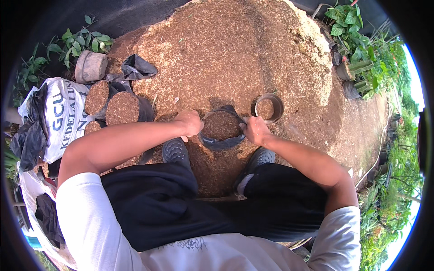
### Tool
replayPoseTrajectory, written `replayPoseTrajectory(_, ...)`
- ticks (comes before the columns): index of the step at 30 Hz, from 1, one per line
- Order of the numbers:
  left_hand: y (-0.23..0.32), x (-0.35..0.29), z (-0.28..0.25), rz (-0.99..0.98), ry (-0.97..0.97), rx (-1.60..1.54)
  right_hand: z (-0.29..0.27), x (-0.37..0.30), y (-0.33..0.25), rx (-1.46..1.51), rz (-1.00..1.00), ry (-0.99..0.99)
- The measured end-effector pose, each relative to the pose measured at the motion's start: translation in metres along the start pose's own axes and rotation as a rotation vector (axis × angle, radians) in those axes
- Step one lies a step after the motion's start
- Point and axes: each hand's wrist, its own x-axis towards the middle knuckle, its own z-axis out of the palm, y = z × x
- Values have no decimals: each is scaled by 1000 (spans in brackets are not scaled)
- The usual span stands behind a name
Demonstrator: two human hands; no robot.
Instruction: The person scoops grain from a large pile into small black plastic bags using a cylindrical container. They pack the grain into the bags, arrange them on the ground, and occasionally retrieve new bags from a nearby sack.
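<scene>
A black plastic grow bag (221, 144) stands on the ground between my shoes, with brown soil mix (221, 125) inside it. My left hand (189, 122) is closed at the bag's left rim. On the opposite side, my right hand (256, 130) pinches the rim between thumb and fingers. Just beyond my right hand is a round, dark, open container (277, 109) with some of the same mix in it. My hands partly cover the bag's edges.
A large mound of brown soil mix (226, 54) rises ahead. Filled grow bags (145, 109), a white printed sack (63, 113) and a grey pot (91, 66) stand at left. Loose black plastic (137, 67) lies near them. Green plants (350, 20) line the right side.
</scene>
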Motion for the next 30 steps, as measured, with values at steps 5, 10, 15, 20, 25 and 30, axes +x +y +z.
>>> replayPoseTrajectory(5,-5,-25,-1,38,-58,-57,-48,-47,18,446,68,-204)
replayPoseTrajectory(10,-4,-33,-7,-82,-184,-125,-71,-50,23,463,289,-301)
replayPoseTrajectory(15,-3,-6,21,-104,-286,-114,-45,-14,25,57,31,-338)
replayPoseTrajectory(20,16,25,38,-276,-179,-638,-24,3,23,403,275,-326)
replayPoseTrajectory(25,21,-1,24,-122,-75,-415,-38,0,30,140,-40,-188)
replayPoseTrajectory(30,3,-34,16,-338,-263,-535,-66,-17,47,500,225,-520)
